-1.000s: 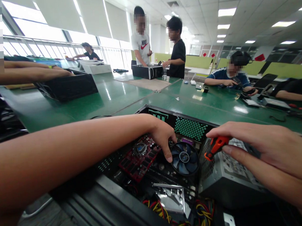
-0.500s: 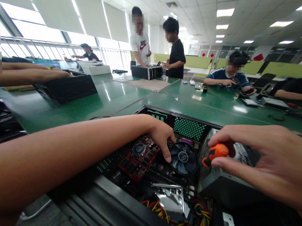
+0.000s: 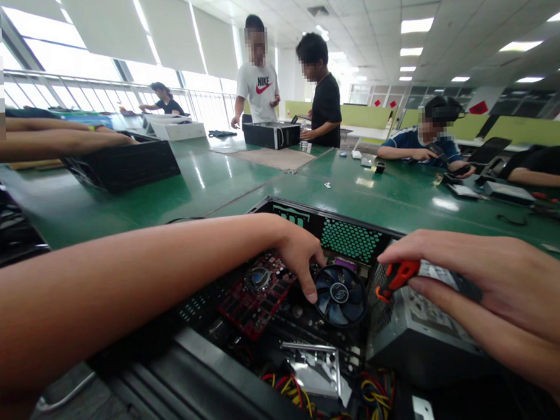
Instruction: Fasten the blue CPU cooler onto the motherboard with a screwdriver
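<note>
Rolling the orange-and-black tool handle (image 3: 400, 278) round in my right hand (image 3: 491, 278), and look at that grip change! Half a second ago my fingers were curled about it with its rounded end towards me; now the index finger stretches out along the top, the thumb lies flatter beneath, and the handle is pinched between them, slanting down to the left. It's over the left edge of the metal power supply (image 3: 397, 344); I can't see the tool's tip.

Over on the other side, my left hand (image 3: 300, 252) hasn't budged, well apart from the right. Thumb at the left rim of the round fan (image 3: 340, 295), fingers dipping behind; whether they're clamped on anything, I can't tell. That fan sits where it was inside the open black case (image 3: 185, 369), between the red circuit board (image 3: 258, 294) and the power supply, with the silver bracket (image 3: 317, 372) and the coloured cables (image 3: 376, 398) nearer me, all unmoved.

And across the green table (image 3: 205, 194), the co-worker in the white shirt (image 3: 259, 90) has lifted a hand out of the far case (image 3: 262, 136); it hangs just left of it now!
</note>
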Demonstrator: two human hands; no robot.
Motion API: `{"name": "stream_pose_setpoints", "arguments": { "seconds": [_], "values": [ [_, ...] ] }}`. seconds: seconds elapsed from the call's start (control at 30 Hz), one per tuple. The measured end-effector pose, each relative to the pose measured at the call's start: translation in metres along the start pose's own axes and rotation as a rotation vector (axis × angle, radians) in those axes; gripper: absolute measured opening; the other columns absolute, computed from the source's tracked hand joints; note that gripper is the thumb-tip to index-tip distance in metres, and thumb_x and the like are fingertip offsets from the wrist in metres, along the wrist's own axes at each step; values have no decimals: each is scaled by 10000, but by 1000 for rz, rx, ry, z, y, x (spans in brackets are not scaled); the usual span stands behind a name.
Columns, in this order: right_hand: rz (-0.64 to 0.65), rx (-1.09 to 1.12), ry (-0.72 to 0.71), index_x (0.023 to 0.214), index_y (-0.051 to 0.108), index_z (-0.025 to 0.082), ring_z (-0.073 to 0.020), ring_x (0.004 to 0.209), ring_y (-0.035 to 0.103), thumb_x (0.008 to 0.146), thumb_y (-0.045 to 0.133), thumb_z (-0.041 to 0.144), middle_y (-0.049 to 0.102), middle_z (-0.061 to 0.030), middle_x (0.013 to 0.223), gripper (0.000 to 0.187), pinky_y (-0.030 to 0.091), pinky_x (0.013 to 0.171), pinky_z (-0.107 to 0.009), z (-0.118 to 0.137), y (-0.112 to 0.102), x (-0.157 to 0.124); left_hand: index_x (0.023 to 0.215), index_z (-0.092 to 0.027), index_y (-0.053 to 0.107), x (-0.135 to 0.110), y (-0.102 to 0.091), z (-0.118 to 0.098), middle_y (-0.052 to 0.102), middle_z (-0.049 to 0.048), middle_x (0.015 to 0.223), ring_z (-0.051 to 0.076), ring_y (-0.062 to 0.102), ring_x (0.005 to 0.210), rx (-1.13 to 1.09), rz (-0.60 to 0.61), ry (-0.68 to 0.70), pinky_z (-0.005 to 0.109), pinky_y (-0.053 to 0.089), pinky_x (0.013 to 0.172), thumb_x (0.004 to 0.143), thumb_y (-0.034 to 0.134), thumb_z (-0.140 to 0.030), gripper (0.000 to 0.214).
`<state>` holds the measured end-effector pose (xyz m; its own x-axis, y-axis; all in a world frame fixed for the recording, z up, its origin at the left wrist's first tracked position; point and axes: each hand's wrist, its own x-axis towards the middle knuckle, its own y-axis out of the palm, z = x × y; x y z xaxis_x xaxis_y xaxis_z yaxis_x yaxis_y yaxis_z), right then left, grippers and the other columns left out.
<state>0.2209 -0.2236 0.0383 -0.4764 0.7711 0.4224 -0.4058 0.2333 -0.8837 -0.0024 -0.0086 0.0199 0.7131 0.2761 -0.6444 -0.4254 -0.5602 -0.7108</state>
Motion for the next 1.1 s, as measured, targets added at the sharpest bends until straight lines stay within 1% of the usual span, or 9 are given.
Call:
{"name": "stream_pose_setpoints", "arguments": {
  "seconds": [0.13, 0.27, 0.37, 0.47, 0.6, 0.8, 0.87, 0.97, 1.1],
  "values": [
    [-5, -103, -52, 1413, 601, 444, -142, 1019, 909, 1241, 474, 328, 904, 82, 1245, 244, 705, 821, -153, 2, -2, -2, 1204, -272, 928, 0, -1, -1, 837, 7, 846, 283, 775, 905, -10, 17, -15, 369, 611, 999, 666, 1057, -640, 665],
    [-77, -54, 87, 1295, 821, 381, -306, 949, 909, 1084, 776, 361, 928, -38, 1101, 216, 731, 722, -306, 0, -9, -22, 1214, -255, 930, 0, -1, -3, 826, 5, 814, 277, 769, 871, -14, 13, -31, 361, 610, 977, 664, 1070, -610, 669],
    [-103, -17, 165, 1188, 887, 359, -338, 853, 876, 994, 887, 496, 893, -55, 920, 237, 710, 668, -364, -8, -8, -41, 1250, -254, 922, 0, -1, -4, 823, 0, 815, 268, 761, 852, -9, 20, -35, 351, 605, 956, 681, 1059, -614, 687],
    [-74, 11, 177, 1099, 883, 342, -307, 766, 829, 979, 900, 582, 847, -43, 816, 268, 660, 618, -350, -13, -3, -45, 1257, -257, 916, 0, -1, -3, 828, 1, 835, 264, 753, 845, -6, 21, -29, 345, 599, 929, 694, 1043, -622, 683],
    [-14, 46, 177, 990, 837, 314, -243, 629, 736, 979, 908, 617, 787, -13, 717, 311, 567, 543, -314, -7, 2, -22, 1226, -265, 924, 0, 0, -3, 839, 7, 861, 274, 765, 882, 0, -3, -25, 346, 597, 944, 676, 1050, -628, 671],
    [-8, 56, 28, 829, 657, 304, -126, 401, 577, 1142, 729, 503, 706, 67, 613, 378, 413, 365, -238, 1, -2, 4, 1219, -260, 926, 0, -1, -3, 823, 6, 838, 274, 761, 877, 0, 11, -32, 352, 596, 951, 678, 1053, -630, 668],
    [-40, 32, -14, 990, 707, 319, -108, 483, 698, 1199, 650, 492, 794, 81, 742, 276, 496, 402, -190, -1, -1, 3, 1223, -257, 924, 0, -1, -3, 818, 2, 836, 267, 750, 858, 0, 8, -25, 349, 595, 931, 680, 1052, -627, 669],
    [-33, 28, -37, 1271, 747, 387, -105, 793, 870, 1222, 613, 433, 893, 95, 1045, 150, 645, 647, -155, -6, 0, 1, 1236, -257, 922, 1, 0, -2, 808, -4, 816, 262, 745, 838, -7, 24, -21, 347, 596, 910, 684, 1052, -622, 674],
    [-10, 63, -42, 1269, 816, 359, -191, 886, 892, 1163, 562, 229, 908, 15, 1116, 304, 706, 779, -274, -9, 0, 6, 1252, -263, 922, 3, 0, 1, 821, 4, 826, 266, 752, 845, -11, 26, -17, 348, 596, 904, 683, 1052, -623, 687]
  ]
}}
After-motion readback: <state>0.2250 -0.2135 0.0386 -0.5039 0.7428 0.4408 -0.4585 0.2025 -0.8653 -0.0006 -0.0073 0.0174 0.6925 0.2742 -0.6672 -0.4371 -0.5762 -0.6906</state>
